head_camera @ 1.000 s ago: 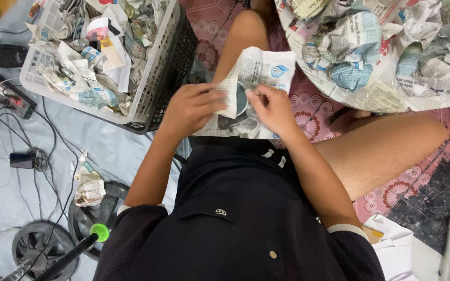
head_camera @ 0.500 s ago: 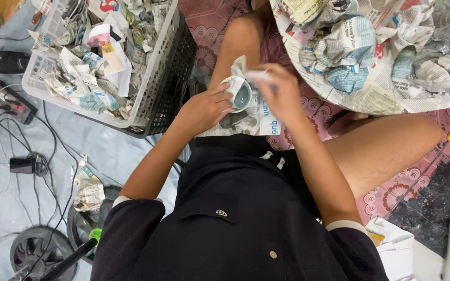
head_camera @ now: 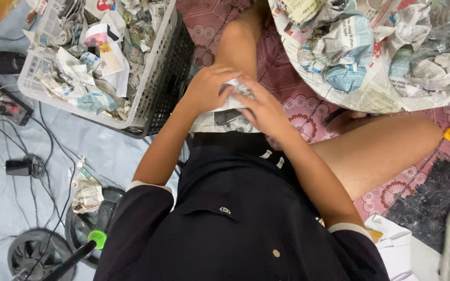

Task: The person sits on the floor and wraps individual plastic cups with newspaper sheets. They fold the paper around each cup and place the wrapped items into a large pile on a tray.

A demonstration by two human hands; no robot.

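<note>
**Wrapping a small thing in newspaper**

Both hands closed around the bundle [head_camera: 234,93] over the lap: the left hand [head_camera: 204,89] cupped one side, the right hand [head_camera: 263,106] pressed paper over it. A good wrap needed tight folds, I think, with loose edges tucked under.

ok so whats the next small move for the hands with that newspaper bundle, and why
Probably keep tucking the loose edge in: both the left hand and right hand clasp the crumpled grey newspaper bundle over the lap, and paper shows between the fingers, so the wrap looks unfinished.
</note>
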